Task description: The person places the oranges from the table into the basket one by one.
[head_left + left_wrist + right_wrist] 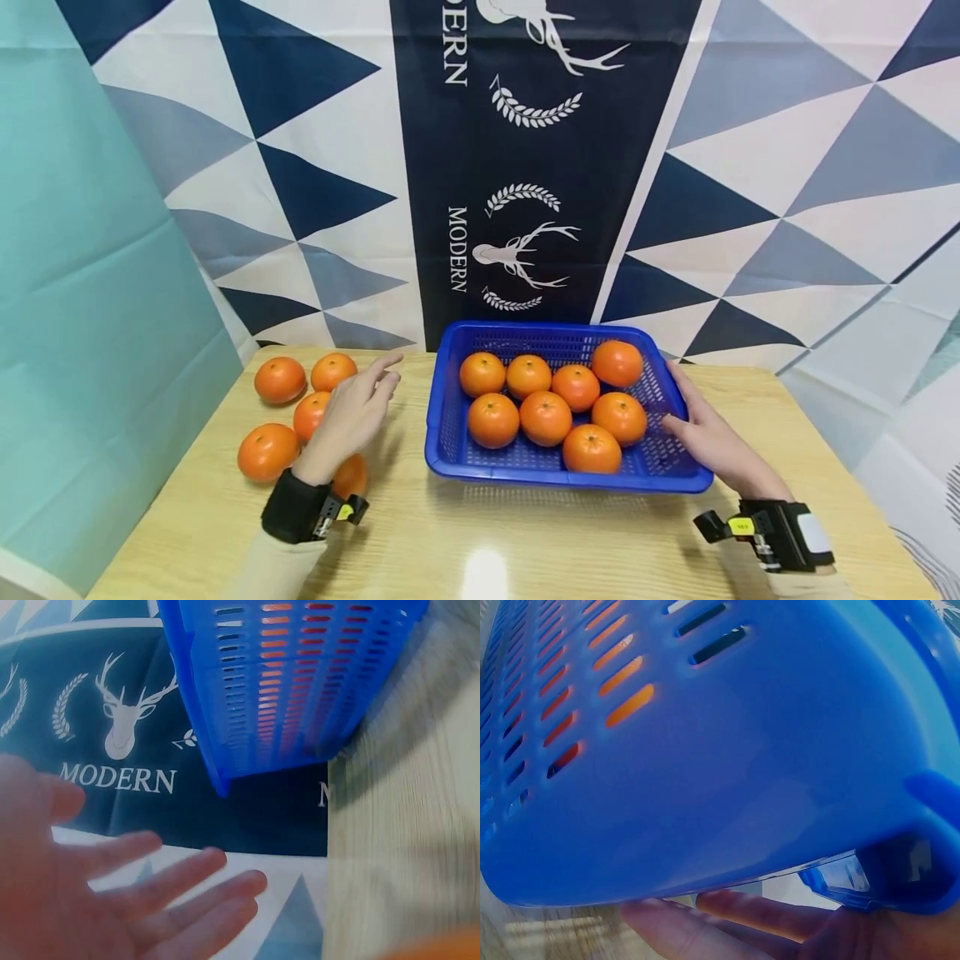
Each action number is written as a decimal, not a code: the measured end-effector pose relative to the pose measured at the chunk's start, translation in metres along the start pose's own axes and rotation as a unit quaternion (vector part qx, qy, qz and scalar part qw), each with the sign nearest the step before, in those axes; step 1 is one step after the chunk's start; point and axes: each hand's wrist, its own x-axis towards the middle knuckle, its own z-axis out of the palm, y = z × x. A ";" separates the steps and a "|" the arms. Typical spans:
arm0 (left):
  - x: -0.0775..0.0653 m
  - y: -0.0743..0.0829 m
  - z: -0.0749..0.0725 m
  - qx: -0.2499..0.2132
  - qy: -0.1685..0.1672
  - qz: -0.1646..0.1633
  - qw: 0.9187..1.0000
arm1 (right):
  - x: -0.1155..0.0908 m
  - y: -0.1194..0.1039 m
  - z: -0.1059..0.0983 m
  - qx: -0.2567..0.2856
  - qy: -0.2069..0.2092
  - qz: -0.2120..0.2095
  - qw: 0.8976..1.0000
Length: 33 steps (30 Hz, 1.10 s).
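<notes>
A blue plastic basket (577, 477) with slotted walls holds several oranges (546, 418) on its floor. My right hand (712, 437) grips the basket's right rim, thumb over the edge and fingers along the outside. In the right wrist view the fingers (727, 919) lie close against the basket wall (727, 772). My left hand (356, 417) hovers left of the basket, apart from it, palm turned inward. Its fingers (180, 877) are spread and hold nothing. Below and beside this hand, several loose oranges (268, 452) lie on the table, partly hidden by the hand and wrist.
The wooden table (405, 542) meets a patterned cloth backdrop (330, 167) with deer and triangle prints just behind the basket. A pale teal panel (97, 333) borders the left side. Each wrist wears a black strap (292, 507) with a small camera.
</notes>
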 end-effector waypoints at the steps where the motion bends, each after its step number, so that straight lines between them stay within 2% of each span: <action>1: -0.003 0.000 -0.003 0.003 -0.005 0.007 1.000 | 0.000 0.000 0.000 0.002 -0.001 0.000 1.000; 3: -0.011 0.004 -0.012 0.005 -0.028 0.022 0.999 | 0.000 0.000 -0.002 0.004 0.000 0.001 1.000; 7: -0.026 0.000 -0.029 0.019 -0.069 0.075 0.995 | 0.001 0.001 0.000 0.005 0.003 0.003 1.000; 10: -0.039 -0.004 -0.041 0.048 -0.079 0.118 0.989 | 0.001 0.000 0.001 0.009 0.004 0.002 1.000; 13: -0.053 -0.008 -0.052 0.084 -0.078 0.139 0.984 | 0.002 0.000 0.002 0.013 0.000 0.000 1.000; 16: -0.063 -0.011 -0.059 0.108 -0.085 0.138 0.981 | 0.001 0.000 0.002 0.013 0.000 -0.001 1.000; 20: -0.072 -0.012 -0.060 0.124 -0.110 0.130 0.978 | 0.002 0.001 0.002 0.016 0.002 -0.002 1.000; 25: -0.080 -0.015 -0.053 0.154 -0.136 0.114 0.972 | 0.002 0.003 0.003 0.027 0.003 -0.006 1.000; 33: -0.088 -0.025 -0.044 0.188 -0.141 0.110 0.966 | 0.003 0.004 0.002 0.017 0.005 -0.001 1.000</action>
